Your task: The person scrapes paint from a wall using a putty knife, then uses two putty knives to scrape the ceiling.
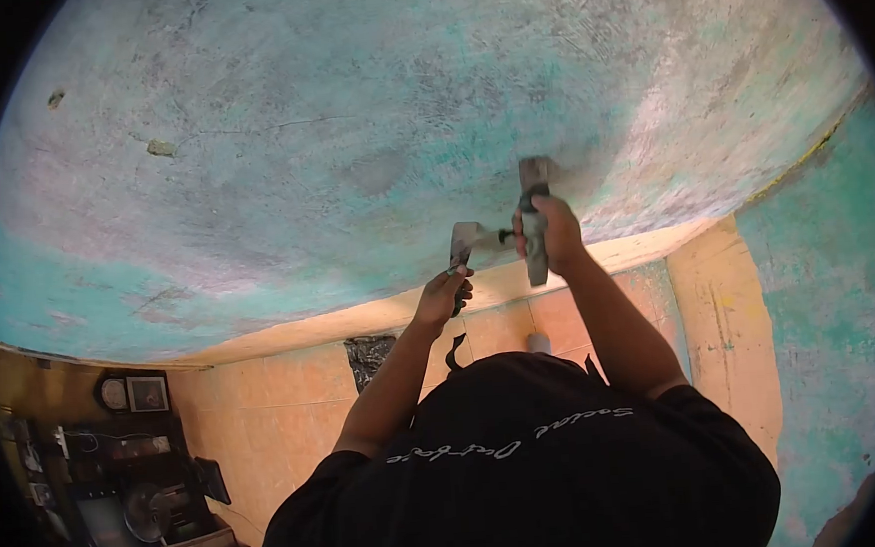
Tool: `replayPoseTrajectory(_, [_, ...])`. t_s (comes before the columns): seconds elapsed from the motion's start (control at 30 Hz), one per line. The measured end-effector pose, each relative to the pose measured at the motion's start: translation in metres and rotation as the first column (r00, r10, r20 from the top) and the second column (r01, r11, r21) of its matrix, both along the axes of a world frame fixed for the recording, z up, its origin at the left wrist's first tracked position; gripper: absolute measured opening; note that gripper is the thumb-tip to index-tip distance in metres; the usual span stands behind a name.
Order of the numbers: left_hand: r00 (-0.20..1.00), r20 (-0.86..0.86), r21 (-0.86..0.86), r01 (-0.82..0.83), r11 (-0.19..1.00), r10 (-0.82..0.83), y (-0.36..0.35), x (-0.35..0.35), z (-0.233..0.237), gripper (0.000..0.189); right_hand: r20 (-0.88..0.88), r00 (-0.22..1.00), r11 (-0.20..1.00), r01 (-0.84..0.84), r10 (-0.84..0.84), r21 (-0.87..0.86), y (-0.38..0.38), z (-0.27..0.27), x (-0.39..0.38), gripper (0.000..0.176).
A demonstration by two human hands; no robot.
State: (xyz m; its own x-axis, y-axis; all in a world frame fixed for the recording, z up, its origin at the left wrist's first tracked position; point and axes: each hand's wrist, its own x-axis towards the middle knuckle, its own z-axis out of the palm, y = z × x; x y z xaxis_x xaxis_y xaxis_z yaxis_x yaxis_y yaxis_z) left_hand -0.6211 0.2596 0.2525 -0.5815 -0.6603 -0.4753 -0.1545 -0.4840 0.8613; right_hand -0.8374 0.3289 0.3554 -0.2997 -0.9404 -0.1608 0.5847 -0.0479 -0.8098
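Observation:
My left hand (443, 299) is closed round the dark handle of a putty knife (462, 238), its broad greyish blade pointing up toward the wall. My right hand (559, 232) grips a long grey hand tool with a dark middle (534, 174); its squarish upper end lies over the wall. Its exact kind is blurred by motion. The two tools are close together, with a small dark knob and a pale smear between them. In front of both hands spreads the worn wall (349, 129), patchy in blue-green, grey and pinkish tones, with scrape marks and small chips.
Orange tiles (275, 409) cover the floor below, where a black plastic sheet (371, 358) lies near my left forearm. At lower left stand dark shelves (99, 465) with a fan (148, 512) and a drawer-like box (199, 544). A green wall (819, 280) rises on the right.

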Motion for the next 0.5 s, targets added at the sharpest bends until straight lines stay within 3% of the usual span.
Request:
replayPoseTrajectory(0.03, [0.999, 0.034, 0.004, -0.014, 1.000, 0.014, 0.002, 0.003, -0.003, 0.040, -0.117, 0.993, 0.999, -0.030, 0.028, -0.022, -0.002, 0.011, -0.007, 0.030])
replayPoseTrajectory(0.13, [0.999, 0.028, 0.018, -0.020, 1.000, 0.020, 0.011, 0.010, 0.002, 0.043, -0.112, 0.994, 0.994, -0.007, -0.005, -0.107, -0.004, -0.003, -0.006, 0.033])
replayPoseTrajectory(0.17, [1.000, 0.009, 0.018, -0.023, 1.000, 0.022, 0.012, 0.013, 0.003, 0.044, -0.096, 0.994, 0.997, -0.058, 0.053, -0.054, 0.000, -0.022, -0.007, 0.037])
replayPoseTrajectory(0.23, [0.998, -0.014, 0.011, -0.060, 0.998, 0.060, 0.010, 0.018, 0.010, 0.043, -0.165, 0.981, 0.979, -0.067, 0.099, 0.190, 0.014, -0.047, 0.010, 0.043])
replayPoseTrajectory(0.33, [0.993, -0.048, -0.003, -0.106, 0.994, 0.106, 0.011, 0.023, 0.021, 0.043, -0.248, 0.918, 0.802, -0.112, 0.310, 0.587, 0.041, -0.067, 0.030, 0.048])
replayPoseTrajectory(0.37, [0.992, -0.057, -0.009, -0.117, 0.993, 0.116, 0.010, 0.024, 0.023, 0.043, -0.277, 0.903, 0.795, -0.104, 0.327, 0.598, 0.045, -0.068, 0.033, 0.046])
replayPoseTrajectory(0.5, [0.989, -0.078, -0.011, -0.125, 0.992, 0.124, 0.010, 0.024, 0.022, 0.042, -0.302, 0.935, 0.949, -0.092, 0.187, 0.303, 0.023, -0.044, 0.016, 0.040])
